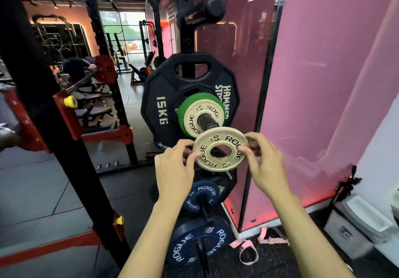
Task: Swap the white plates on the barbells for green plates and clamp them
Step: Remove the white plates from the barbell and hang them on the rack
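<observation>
A white Rogue plate (220, 148) is pinched at its rim by the left hand (174, 167) and right hand (267, 165) – should either pinch slacken near the storage peg (208, 122), it could be dropped

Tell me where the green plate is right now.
In the head view, centre: the green plate sits on the storage peg, behind a white plate, against the black 15 kg plate.
</observation>
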